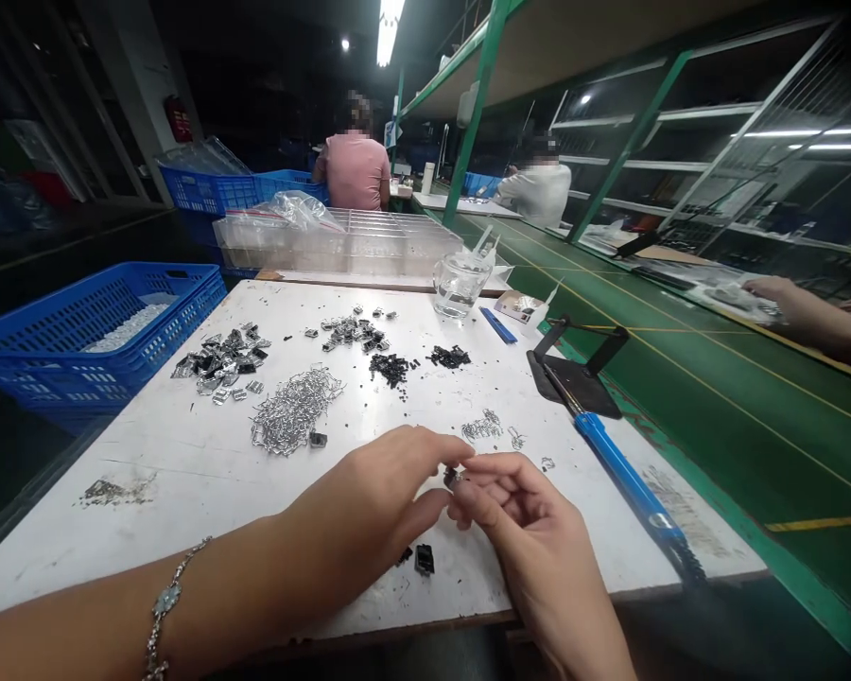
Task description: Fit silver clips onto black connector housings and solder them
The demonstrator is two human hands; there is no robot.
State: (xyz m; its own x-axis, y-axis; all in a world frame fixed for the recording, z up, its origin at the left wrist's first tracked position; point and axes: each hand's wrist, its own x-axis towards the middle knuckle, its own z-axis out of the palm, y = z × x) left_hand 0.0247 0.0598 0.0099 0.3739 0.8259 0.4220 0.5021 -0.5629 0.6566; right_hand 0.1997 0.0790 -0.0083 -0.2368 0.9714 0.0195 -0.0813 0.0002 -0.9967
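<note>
My left hand (379, 497) and my right hand (521, 525) meet just above the near part of the white table (184, 473). Both pinch one tiny dark and metal part (453, 477) between their fingertips. A small black piece (424, 559) lies on the table under my hands. Further out lie a pile of bent wire clips (294, 411), a heap of metal pieces (219, 364), another small metal heap (351, 331) and two clusters of black parts (390, 367). A few loose clips (483, 427) lie just beyond my fingers.
A blue-handled soldering iron (620, 473) rests on a black stand (578, 378) at the right. A glass jar (460, 282) and clear trays (340, 241) stand at the far edge. A blue crate (92, 326) sits left. Two people sit behind; another person's forearm (815, 317) lies across the green conveyor (716, 378).
</note>
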